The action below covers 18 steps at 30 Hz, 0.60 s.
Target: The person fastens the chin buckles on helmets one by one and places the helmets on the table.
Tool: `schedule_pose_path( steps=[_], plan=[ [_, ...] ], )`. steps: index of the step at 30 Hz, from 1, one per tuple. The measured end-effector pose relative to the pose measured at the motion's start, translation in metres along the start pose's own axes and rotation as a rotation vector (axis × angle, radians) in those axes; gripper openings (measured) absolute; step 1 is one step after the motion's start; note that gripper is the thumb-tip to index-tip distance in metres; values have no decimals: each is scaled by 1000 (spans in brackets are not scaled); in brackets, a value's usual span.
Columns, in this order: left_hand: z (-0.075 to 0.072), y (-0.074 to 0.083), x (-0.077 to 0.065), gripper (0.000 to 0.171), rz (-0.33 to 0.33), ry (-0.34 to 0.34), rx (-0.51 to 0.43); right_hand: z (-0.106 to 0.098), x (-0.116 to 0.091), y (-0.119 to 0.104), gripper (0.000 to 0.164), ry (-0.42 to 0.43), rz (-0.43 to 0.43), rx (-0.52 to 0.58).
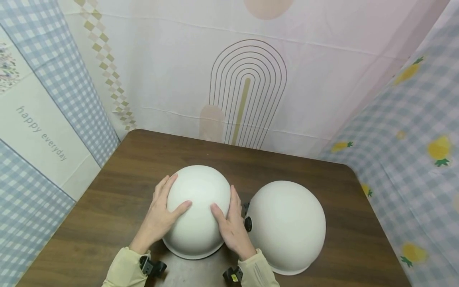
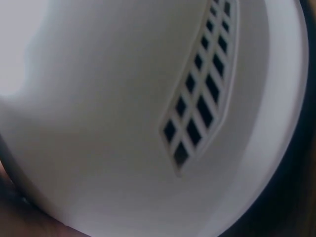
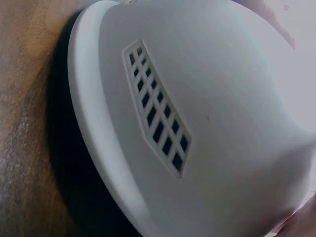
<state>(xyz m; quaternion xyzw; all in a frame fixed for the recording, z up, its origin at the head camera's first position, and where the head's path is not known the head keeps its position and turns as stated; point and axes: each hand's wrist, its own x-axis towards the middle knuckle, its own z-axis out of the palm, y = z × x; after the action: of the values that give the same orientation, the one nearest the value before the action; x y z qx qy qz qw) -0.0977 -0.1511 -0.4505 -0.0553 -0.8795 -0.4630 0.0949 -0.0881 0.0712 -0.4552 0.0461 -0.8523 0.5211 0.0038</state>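
Note:
A smooth white helmet stands dome up at the middle front of the table. My left hand grips its left side, thumb across the dome. On the opposite side my right hand holds it, with the thumb on the dome and the fingers along the flank. Up close in the left wrist view, the helmet shell has a lattice vent. A similar vent shows in the right wrist view above a raised rim. The helmet's inside is hidden.
A second white helmet sits just right of my right hand, with a black round fitting on its left side. Both stand on a brown wooden table. A pale grey patch lies at the front edge. Patterned cloths hang around the table.

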Motion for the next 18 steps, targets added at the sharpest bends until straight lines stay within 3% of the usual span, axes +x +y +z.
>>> schedule_pose_path(
  steps=[18],
  plan=[
    [-7,-4,1,80,12,30,-88,-4,-3,-15,80,14,-30,-56]
  ],
)
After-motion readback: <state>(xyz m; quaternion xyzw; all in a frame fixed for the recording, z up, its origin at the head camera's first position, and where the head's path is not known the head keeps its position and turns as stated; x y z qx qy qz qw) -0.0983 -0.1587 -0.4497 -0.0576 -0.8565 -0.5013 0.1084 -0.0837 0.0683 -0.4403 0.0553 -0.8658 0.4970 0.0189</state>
